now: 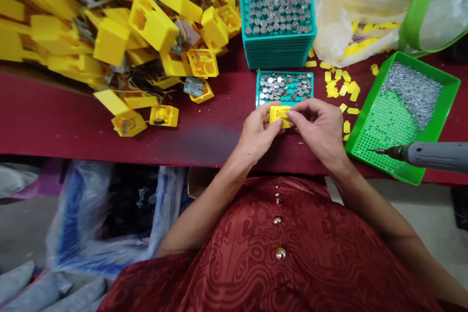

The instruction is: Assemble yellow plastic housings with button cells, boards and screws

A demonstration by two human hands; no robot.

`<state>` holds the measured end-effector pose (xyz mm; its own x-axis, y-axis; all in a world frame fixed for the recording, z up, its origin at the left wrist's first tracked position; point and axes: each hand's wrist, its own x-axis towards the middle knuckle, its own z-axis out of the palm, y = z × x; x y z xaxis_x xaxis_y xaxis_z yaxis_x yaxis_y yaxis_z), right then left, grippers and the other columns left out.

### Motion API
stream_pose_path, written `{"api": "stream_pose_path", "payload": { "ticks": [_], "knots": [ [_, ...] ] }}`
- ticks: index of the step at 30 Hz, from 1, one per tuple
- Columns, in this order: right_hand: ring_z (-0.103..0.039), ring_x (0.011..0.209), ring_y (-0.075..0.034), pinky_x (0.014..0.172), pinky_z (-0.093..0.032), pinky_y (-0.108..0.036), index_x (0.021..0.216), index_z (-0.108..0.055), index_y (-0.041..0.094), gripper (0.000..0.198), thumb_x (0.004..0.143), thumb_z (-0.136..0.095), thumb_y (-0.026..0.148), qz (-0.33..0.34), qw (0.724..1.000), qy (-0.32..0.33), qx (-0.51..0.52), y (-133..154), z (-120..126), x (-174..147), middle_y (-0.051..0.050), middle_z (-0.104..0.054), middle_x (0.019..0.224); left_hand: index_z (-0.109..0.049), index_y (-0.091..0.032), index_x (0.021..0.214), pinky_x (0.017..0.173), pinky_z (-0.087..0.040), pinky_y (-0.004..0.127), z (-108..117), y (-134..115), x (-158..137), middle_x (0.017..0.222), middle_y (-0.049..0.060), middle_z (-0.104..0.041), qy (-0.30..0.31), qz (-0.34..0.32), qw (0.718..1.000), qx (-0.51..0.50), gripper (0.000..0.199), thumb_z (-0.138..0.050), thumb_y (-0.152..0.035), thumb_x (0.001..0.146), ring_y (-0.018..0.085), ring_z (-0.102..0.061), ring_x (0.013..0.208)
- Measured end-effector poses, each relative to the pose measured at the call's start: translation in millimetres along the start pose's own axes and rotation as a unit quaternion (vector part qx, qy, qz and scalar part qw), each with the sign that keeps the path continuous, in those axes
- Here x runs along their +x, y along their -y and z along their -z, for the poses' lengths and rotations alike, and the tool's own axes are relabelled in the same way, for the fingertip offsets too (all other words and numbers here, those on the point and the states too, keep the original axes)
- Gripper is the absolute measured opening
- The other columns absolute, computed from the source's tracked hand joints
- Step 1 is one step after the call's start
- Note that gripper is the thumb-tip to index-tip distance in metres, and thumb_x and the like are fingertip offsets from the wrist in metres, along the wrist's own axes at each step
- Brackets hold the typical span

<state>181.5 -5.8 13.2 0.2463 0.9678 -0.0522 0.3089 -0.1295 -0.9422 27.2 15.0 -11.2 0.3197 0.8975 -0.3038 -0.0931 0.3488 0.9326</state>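
My left hand [259, 129] is closed around a small yellow plastic housing [274, 113], with the thumb along its near side. At the housing's right end my right hand [317, 124] pinches a small yellow cover [282, 113] against its face; the fingertips partly hide it. Just beyond both hands lies a teal tray [258, 91] holding many silver button cells [272, 85]. Small loose yellow covers [343, 88] are scattered on the red cloth to the right of that tray.
A stack of teal trays [278, 51] stands behind, its top one full of button cells. Yellow housings with wires [153, 24] are heaped at left. On the right sit a green basket [437, 107] of screws [420, 90], an electric screwdriver [431, 153] and a plastic bag [351, 9].
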Motion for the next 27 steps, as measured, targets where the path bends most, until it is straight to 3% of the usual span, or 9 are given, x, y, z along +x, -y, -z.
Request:
{"api": "stream_pose_path", "payload": {
  "ticks": [7, 14, 23, 27],
  "knots": [
    [-0.061, 0.062, -0.01, 0.064, -0.048, -0.026, 0.074, -0.074, 0.017, 0.007, 0.077, -0.078, 0.022, -0.034, 0.998, 0.054, 0.016, -0.3, 10.1, 8.9, 0.002, -0.07, 0.068, -0.067, -0.017, 0.134, 0.098, -0.063, 0.036, -2.6, 11.1, -7.4, 0.122, 0.009, -0.08, -0.032, -0.091, 0.984, 0.152, 0.04, -0.063, -0.02, 0.094, 0.02, -0.075, 0.106],
    [-0.058, 0.054, -0.008, 0.057, -0.048, -0.024, 0.072, -0.072, 0.016, 0.011, 0.075, -0.079, 0.023, -0.07, 0.99, 0.111, 0.056, 1.1, 16.0, 17.9, 0.002, -0.067, 0.063, -0.066, -0.019, 0.14, 0.101, -0.061, 0.042, -1.8, 14.8, -12.0, 0.125, 0.011, -0.08, -0.044, -0.104, 0.969, 0.221, 0.044, -0.062, -0.024, 0.097, 0.023, -0.075, 0.105],
    [-0.058, 0.062, -0.009, 0.064, -0.045, -0.027, 0.077, -0.069, 0.018, 0.008, 0.079, -0.075, 0.021, 0.0, 0.997, 0.058, -0.058, 12.8, 8.0, 4.7, 0.003, -0.068, 0.069, -0.07, -0.02, 0.119, 0.085, -0.066, 0.032, -3.2, 7.6, -12.8, 0.106, 0.007, -0.078, -0.04, -0.085, 0.988, 0.119, 0.029, -0.065, -0.042, 0.102, 0.019, -0.074, 0.094],
    [-0.054, 0.059, -0.009, 0.063, -0.043, -0.026, 0.088, -0.063, 0.021, 0.016, 0.08, -0.077, 0.025, 0.054, 0.996, 0.023, -0.074, 14.1, 6.6, 4.2, 0.006, -0.062, 0.067, -0.069, -0.019, 0.115, 0.074, -0.067, 0.028, 0.1, 6.9, -7.9, 0.106, 0.008, -0.078, -0.031, -0.029, 0.999, 0.015, 0.031, -0.067, -0.045, 0.099, 0.017, -0.075, 0.09]
  ]
}}
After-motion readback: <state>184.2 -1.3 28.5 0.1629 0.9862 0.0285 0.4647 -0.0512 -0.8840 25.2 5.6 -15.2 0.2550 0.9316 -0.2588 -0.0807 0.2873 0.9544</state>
